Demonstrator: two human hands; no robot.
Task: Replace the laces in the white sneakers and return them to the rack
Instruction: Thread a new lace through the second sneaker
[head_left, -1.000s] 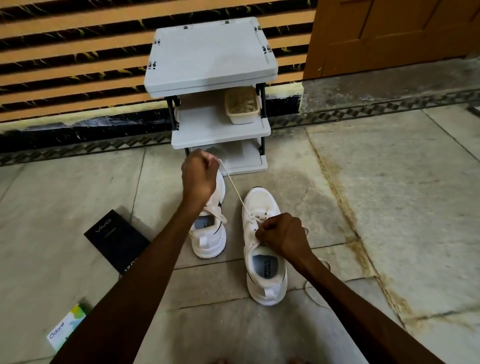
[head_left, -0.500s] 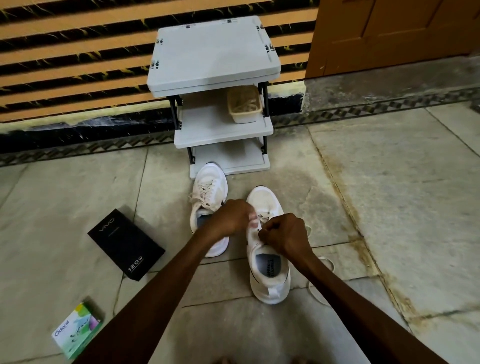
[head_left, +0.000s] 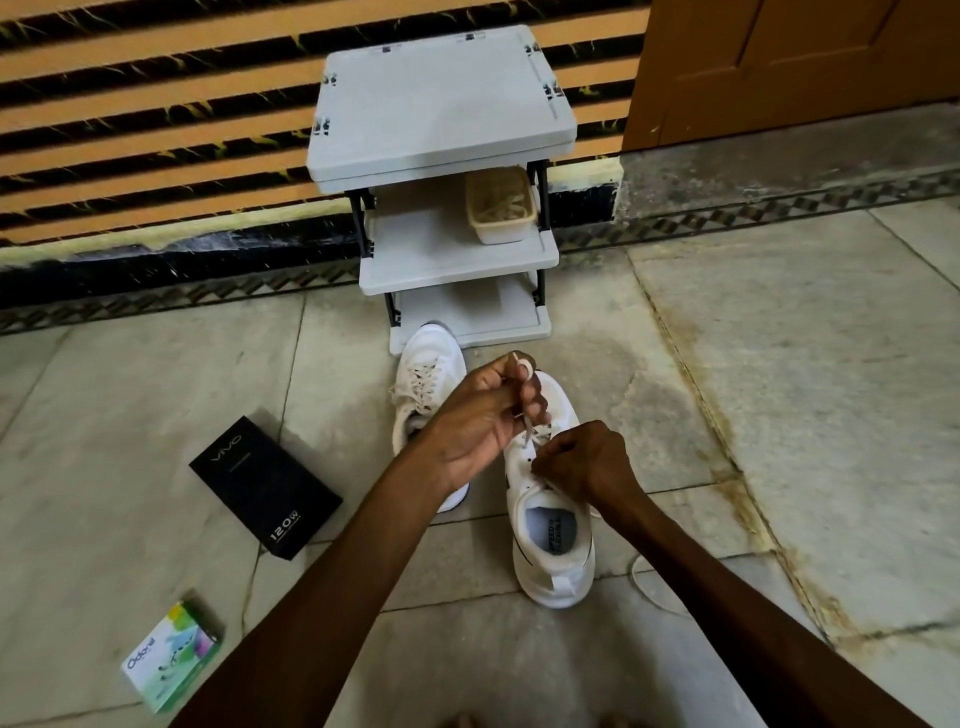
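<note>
In front of the shoe rack (head_left: 441, 104), the left hand (head_left: 480, 421) grips the lace (head_left: 528, 434); the right hand (head_left: 584, 462) pinches it at the white sneaker (head_left: 558, 566).

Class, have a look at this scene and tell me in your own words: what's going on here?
A person is lacing a white sneaker on the floor. The left hand holds the lace up, while the right hand pinches it at the eyelets. The other sneaker, already laced, sits beside it in front of the rack. Neither shoe is on the rack yet.
</note>
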